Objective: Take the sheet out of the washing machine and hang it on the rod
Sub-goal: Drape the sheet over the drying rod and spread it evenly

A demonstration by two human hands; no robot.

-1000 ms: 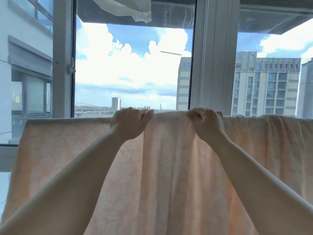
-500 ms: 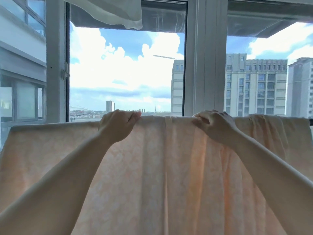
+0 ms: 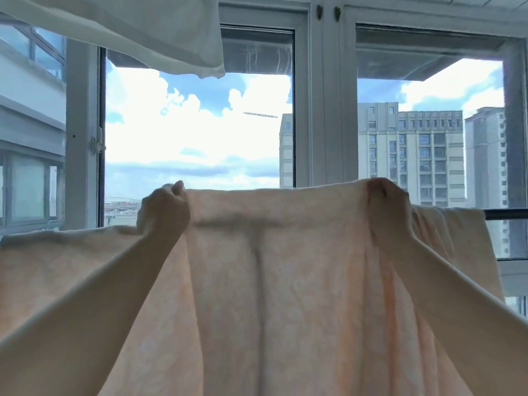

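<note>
A pale peach patterned sheet [image 3: 274,281] hangs in front of me over a dark horizontal rod [image 3: 508,214]. Only the rod's right end shows; the rest is hidden under the cloth. My left hand [image 3: 165,210] grips the sheet's top edge left of centre. Right of centre, my right hand [image 3: 385,201] grips the same edge. The stretch of cloth between my hands is lifted above the level of the rod. To the left and right of my hands the sheet droops lower.
White window frames [image 3: 320,110] stand just behind the sheet, with sky and tall buildings [image 3: 408,150] beyond the glass. A white cloth [image 3: 137,27] hangs overhead at the top left.
My hands have moved further apart along the top edge and lifted the cloth between them. The view has tilted up, and the rod's right end now shows.
</note>
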